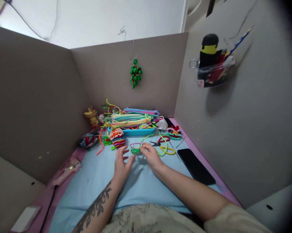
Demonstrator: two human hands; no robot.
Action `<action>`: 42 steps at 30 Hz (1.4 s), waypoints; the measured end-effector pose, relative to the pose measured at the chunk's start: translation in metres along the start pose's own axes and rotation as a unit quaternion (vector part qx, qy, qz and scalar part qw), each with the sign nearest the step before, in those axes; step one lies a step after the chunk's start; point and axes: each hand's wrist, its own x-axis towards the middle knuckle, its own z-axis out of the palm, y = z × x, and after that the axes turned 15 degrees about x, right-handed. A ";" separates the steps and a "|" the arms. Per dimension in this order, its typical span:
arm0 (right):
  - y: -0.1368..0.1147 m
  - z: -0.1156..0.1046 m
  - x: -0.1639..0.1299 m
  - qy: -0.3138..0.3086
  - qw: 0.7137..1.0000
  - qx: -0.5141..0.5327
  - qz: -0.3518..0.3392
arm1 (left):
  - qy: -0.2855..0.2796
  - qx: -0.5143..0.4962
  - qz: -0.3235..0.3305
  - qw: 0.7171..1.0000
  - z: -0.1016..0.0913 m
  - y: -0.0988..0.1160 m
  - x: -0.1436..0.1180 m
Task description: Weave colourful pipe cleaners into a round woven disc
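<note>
Green fuzzy wire forms most of a small piece with lilac and pink loops [136, 151], raised between the two hands just above the light-blue cloth [95, 187] on the surface. Take that piece as the clock's centre, twelve pointing away from the person.

At two o'clock, a clear plastic box [215, 84] on the grey partition wall bears a small pale label [200, 83] whose print is too small to read. Lettering on the hem of the person's patterned beige shirt [146, 217] at six is cut off and unreadable.

The right hand [152, 158] comes in from four o'clock, its thumb and fingers pinched closed on the piece's right edge. The left hand [121, 165], at seven, has its fingers curved and well parted; its thumb tip lies close to the piece, and whether it touches cannot be told.

Scissors with red and yellow handles [168, 150] lie at three, a black flat phone [196, 166] farther out towards four. At twelve stands a bright-blue plastic tray [139, 132] with pastel fuzzy sticks [132, 119]; at ten, a striped fuzzy-wire figure [117, 138].
</note>
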 end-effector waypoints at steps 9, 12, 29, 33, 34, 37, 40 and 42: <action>0.006 0.001 -0.007 -0.090 0.993 -0.072 -0.006 | -0.046 0.116 0.101 0.987 -0.001 0.003 0.001; 0.007 0.001 -0.005 -0.103 0.992 -0.068 -0.004 | -0.059 0.099 0.089 0.989 0.001 -0.001 0.002; 0.007 0.007 -0.012 0.031 0.998 -0.052 0.030 | -0.116 0.189 0.168 0.960 0.000 0.003 0.000; 0.011 0.007 -0.015 0.030 0.997 -0.055 0.040 | -0.135 0.200 0.190 0.952 -0.001 0.003 0.000; 0.011 0.006 -0.015 0.029 0.997 -0.054 0.041 | -0.138 0.195 0.191 0.952 -0.001 0.003 0.000; 0.011 0.004 -0.010 0.018 0.998 -0.042 0.040 | -0.129 0.151 0.171 0.965 -0.002 0.002 0.001; 0.009 0.000 -0.003 0.015 0.999 -0.034 0.030 | -0.096 0.113 0.120 0.982 -0.003 -0.001 0.003; 0.008 -0.003 0.001 0.015 0.999 -0.035 0.023 | -0.084 0.110 0.083 0.987 -0.004 -0.003 0.005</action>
